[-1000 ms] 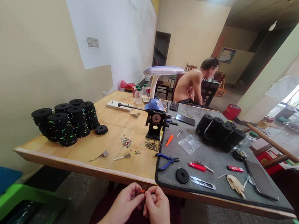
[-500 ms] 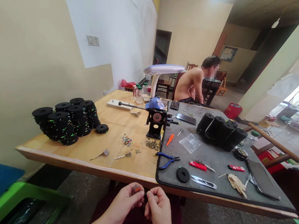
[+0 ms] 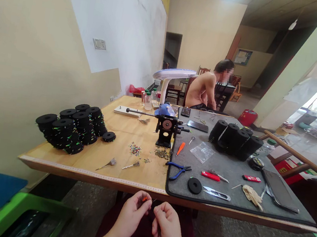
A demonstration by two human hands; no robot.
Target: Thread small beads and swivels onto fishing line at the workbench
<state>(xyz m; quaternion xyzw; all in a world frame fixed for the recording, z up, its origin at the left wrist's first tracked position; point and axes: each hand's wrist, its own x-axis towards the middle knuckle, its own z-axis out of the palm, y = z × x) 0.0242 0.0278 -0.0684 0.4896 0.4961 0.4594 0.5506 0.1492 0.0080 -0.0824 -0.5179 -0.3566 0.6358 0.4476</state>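
The left hand [image 3: 135, 213] holds a small orange piece [image 3: 144, 199] among its curled fingers, below and before the front edge of the bench [image 3: 128, 131]. The right hand [image 3: 169, 222], just beside it, has thumb and forefinger pressed together; whether anything is pinched there cannot be told.

Change noted: one second earlier the fingertips nearly meet at the orange piece; now a gap separates them and the piece sits on the left side only. In my judgement, the left hand alone now carries it.

Ahead of the right hand lie a black disc [image 3: 194, 185], snips [image 3: 216, 193] and blue-handled pliers [image 3: 179, 170]. Ahead of the left hand, loose coloured beads [image 3: 134, 149] lie in a heap, not in any container.

Containers: beyond the right hand, a clear plastic bag [image 3: 202, 152] lies flat, no contents discernible. Farther to its right, a round black tin [image 3: 256, 163] stands near a green-capped clear bottle [image 3: 268, 147]; the contents of both are indeterminable. Well beyond the left hand, clear bottles [image 3: 147, 103] with green caps stand grouped, contents unclear. Farthest beyond the right hand, a red bucket [image 3: 247, 117] stands on the floor, its interior not visible.
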